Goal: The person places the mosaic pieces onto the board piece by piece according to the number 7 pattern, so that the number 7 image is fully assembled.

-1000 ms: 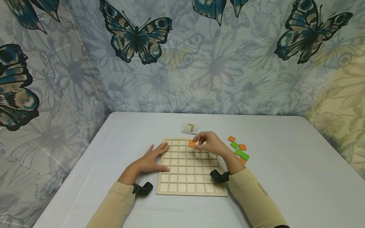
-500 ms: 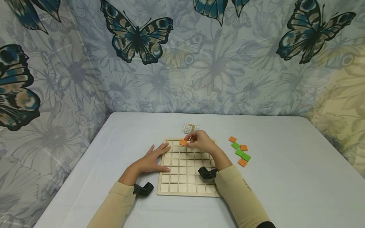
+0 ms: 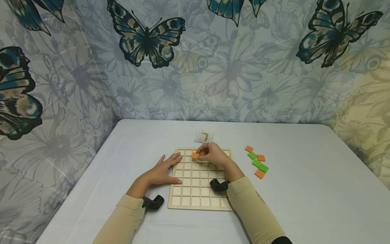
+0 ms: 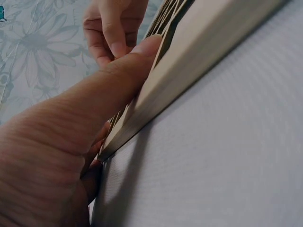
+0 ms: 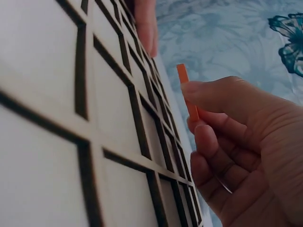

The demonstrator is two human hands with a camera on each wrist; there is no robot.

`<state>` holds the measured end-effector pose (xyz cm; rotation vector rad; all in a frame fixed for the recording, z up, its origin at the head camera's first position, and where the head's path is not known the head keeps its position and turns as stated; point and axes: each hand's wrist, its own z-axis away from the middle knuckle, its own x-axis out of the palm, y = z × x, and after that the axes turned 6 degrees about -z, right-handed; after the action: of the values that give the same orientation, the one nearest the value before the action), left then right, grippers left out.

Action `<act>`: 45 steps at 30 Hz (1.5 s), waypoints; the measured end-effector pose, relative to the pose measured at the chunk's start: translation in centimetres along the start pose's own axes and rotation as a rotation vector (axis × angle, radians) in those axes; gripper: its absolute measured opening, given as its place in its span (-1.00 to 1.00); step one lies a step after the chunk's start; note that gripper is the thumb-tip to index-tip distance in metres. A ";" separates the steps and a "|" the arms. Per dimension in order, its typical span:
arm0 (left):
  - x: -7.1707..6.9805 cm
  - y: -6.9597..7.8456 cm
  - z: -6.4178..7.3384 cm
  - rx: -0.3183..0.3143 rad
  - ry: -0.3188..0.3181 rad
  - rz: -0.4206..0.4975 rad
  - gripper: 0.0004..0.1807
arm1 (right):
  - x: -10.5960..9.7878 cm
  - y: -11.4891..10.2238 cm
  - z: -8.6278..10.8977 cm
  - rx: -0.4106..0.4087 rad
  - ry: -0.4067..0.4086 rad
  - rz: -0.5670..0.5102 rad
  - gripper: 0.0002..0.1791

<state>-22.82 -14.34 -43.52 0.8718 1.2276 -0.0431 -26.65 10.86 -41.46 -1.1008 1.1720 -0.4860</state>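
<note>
an orange tile (image 3: 195, 155) pinched in my right hand (image 3: 212, 153)
i hold it just below frame centre, over the upper rows of the wooden grid board (image 3: 195, 201); my left hand (image 3: 160, 172), fingers spread, rests on its left edge; loose tiles (image 3: 256, 163) lie right of centre.

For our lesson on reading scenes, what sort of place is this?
Probably an indoor recording corner, though nothing beyond it shows: a butterfly backdrop rises behind and to the left of a white table, and black wrist cameras are being worn.
</note>
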 end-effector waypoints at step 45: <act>-0.2 0.5 0.3 -0.022 0.001 0.002 0.04 | 0.1 0.4 -0.1 -0.013 -0.029 0.027 -0.80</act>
<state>-22.49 -14.27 -43.04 0.8539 1.2264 -0.0273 -26.76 10.90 -41.82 -1.0985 1.1641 -0.4406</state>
